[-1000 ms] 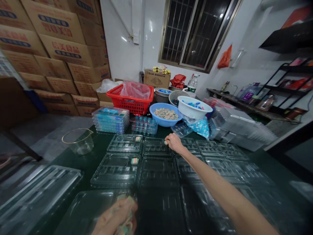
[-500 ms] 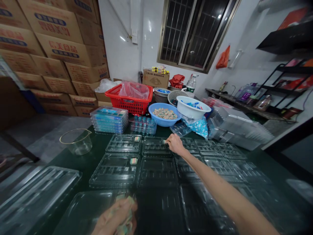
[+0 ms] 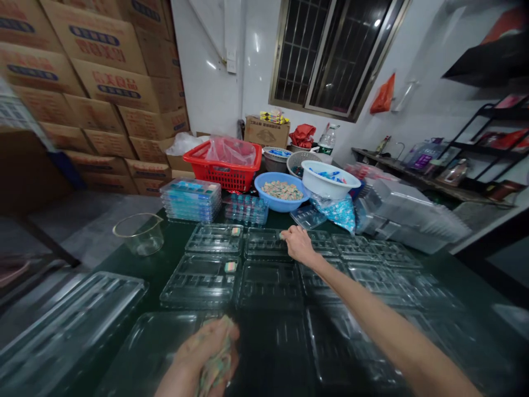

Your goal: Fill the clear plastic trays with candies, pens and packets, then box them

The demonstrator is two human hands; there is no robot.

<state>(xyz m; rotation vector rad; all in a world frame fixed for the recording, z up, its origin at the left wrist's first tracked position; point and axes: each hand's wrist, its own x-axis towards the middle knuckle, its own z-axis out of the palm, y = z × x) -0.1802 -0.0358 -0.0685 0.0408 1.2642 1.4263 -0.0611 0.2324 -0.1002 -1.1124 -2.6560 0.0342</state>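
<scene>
In the head view, the left hand (image 3: 206, 353) has tipped a little since the earlier frame, so that more of its load shows, while the right hand (image 3: 300, 245) stays over the same clear tray (image 3: 264, 247); the whole scene has slid slightly to the right (the camera itself has shifted a touch).

The small striped piece (image 3: 282, 235) sits at the tips of the right fingers (image 3: 291, 232), on their left side, over the upper right part of that tray. Those fingers are pinched together, gripping the piece; whether it touches the plastic is too small to tell.

Down at the bottom edge, the left fingers are curled closed around a handful of pastel pieces (image 3: 217, 364) (blurred, so no count is possible). The handful lies within the palm, above the near left tray (image 3: 155, 333), with some of it showing between thumb and fingers.

To the left of the right hand, a back left tray (image 3: 206, 241) carries one block (image 3: 235, 231) near its upper right corner, and a middle left tray (image 3: 192, 286) carries a second block (image 3: 230, 267) likewise. A blue bowl (image 3: 281, 207), heaped with similar pieces, stands behind the right hand, apart from it, on the dark green surface (image 3: 159, 270).
</scene>
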